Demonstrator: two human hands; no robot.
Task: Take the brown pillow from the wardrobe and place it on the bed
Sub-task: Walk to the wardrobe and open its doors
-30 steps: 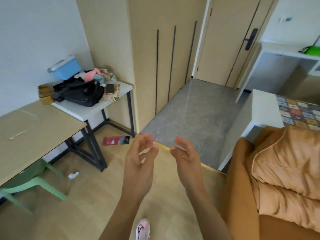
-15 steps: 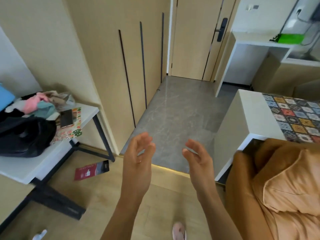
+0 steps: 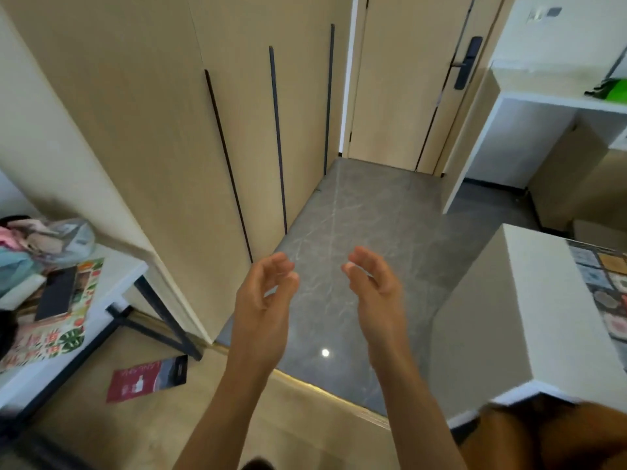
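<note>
The tall beige wardrobe [image 3: 210, 130] fills the upper left, its doors shut and marked by thin dark vertical handles [image 3: 278, 140]. No brown pillow shows outside it. My left hand [image 3: 263, 300] and my right hand [image 3: 375, 293] are raised side by side in front of me, palms facing each other, fingers curled apart and holding nothing. They hover over the grey tiled floor, a short way from the wardrobe's doors. An orange-brown bedding edge [image 3: 549, 435] shows at the bottom right corner.
A white side table [image 3: 118, 276] with clothes, a phone and a printed mat stands at the left. A red card [image 3: 146, 381] lies on the wooden floor. A white partition [image 3: 492, 317] stands at the right, a shut door [image 3: 400, 79] ahead.
The view has moved forward and turned toward the wardrobe. The side table slid left and the orange bedding dropped almost out of frame. Both hands stay raised and empty.
</note>
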